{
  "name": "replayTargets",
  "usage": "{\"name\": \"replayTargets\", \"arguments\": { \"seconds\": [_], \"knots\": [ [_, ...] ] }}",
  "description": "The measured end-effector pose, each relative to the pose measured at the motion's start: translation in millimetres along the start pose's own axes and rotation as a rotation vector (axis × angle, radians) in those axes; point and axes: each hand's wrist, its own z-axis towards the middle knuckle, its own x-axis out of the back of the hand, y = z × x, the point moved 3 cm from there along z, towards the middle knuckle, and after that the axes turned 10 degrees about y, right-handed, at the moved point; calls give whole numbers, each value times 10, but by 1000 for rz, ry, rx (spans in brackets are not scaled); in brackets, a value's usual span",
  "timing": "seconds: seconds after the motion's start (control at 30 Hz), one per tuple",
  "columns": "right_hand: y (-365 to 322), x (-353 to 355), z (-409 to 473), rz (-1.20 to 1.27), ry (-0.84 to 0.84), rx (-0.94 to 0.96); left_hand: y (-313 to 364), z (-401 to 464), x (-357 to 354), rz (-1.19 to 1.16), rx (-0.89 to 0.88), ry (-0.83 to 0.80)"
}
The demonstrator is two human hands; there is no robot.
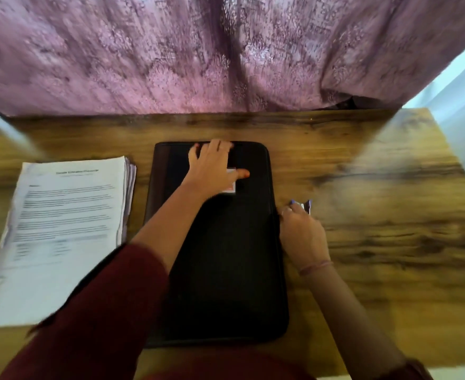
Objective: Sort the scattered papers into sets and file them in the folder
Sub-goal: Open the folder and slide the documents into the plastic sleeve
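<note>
Closed folder [226, 256] under both hands [212, 167].

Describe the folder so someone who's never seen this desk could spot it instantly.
On the wooden desk in front of the purple curtain, look at the centre. The folder lies flat and closed there, right of the paper stack, the left hand flat on it. It is the only black, round-cornered thing.

One black folder [226, 270]; one stack of papers [61, 229]; two hands; one wooden table [376, 215]; one curtain [198, 50].
</note>
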Motion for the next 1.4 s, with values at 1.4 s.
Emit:
{"name": "replayTargets", "arguments": {
  "seconds": [1.4],
  "knots": [
    [-394, -49, -2231, 393, 320, -87, -401, -2496, 36, 108, -78, -242]
  ]
}}
